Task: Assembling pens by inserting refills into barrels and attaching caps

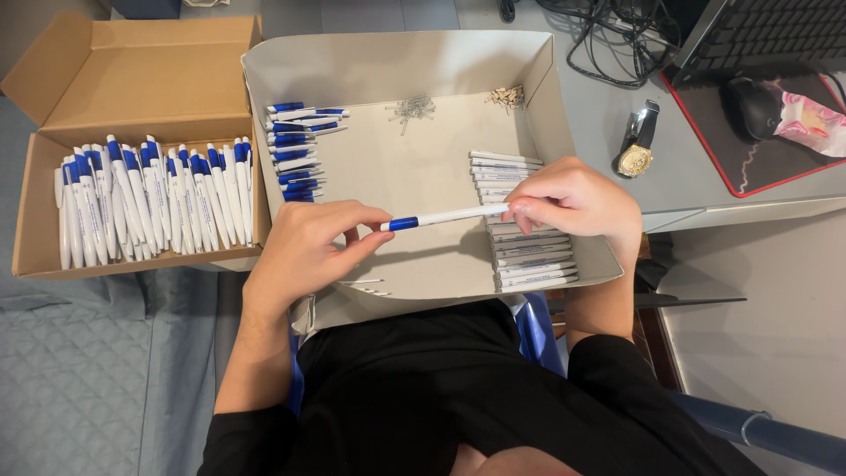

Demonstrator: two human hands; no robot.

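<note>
The person holds a white-and-blue pen [445, 216] level above a shallow grey tray [414, 62] that rests on the lap. The left hand [304, 251] pinches the blue tip end between thumb and fingertips; the right hand [573, 201] has its grip clenched around the white barrel end. The pen looks light, stiff and smooth, probably a little slippery, so a hold near each end, as here, seems to steady it best.

In the tray, a stack of blue-and-white pen parts [298, 154] lies at the left. A row of white barrels [520, 238] lies at the right, under the right hand. Small metal springs [411, 108] and small tan pieces [507, 97] sit near the back wall.

A cardboard box [132, 70] beside the tray holds many finished pens [150, 203]. On the worktop to the right lie a wristwatch [636, 150], a computer mouse [751, 107] and cables [617, 44].
</note>
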